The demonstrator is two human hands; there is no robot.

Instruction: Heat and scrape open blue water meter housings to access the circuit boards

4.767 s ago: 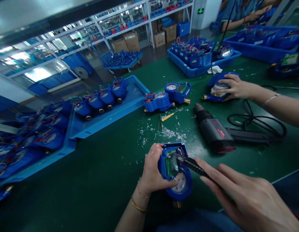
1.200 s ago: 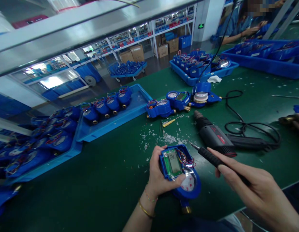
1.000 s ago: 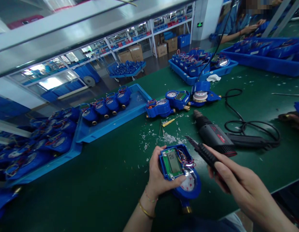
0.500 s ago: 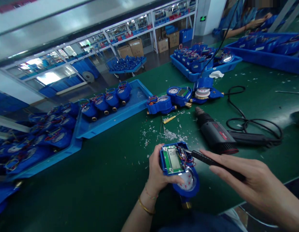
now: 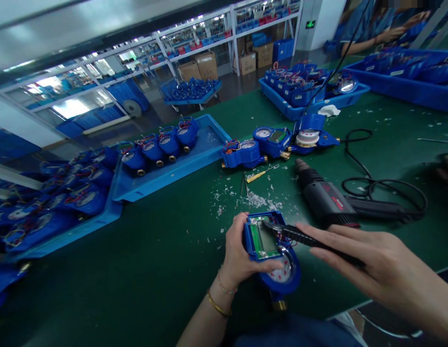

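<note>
My left hand is wrapped round the left side of a blue water meter, its thumb lying across the round dial. The meter's box is uncovered, showing a green circuit board with a grey display and some wires beside it. Between the thumb and fingers of my right hand is a black tool with a ribbed handle and a narrow, blade-like tip. That tip lies over the top of the display; whether it touches is unclear. A brass fitting points towards me.
A heat gun with its cable lies to the right. Beyond the meter are plastic scraps, a yellow screwdriver and several more meters. Blue trays of meters line the left. A co-worker's arm shows at the back right.
The tool's tip has moved left, from the wires beside the board onto the display. Digits seen on the display earlier are no longer visible. My left hand keeps its grip on the meter.
</note>
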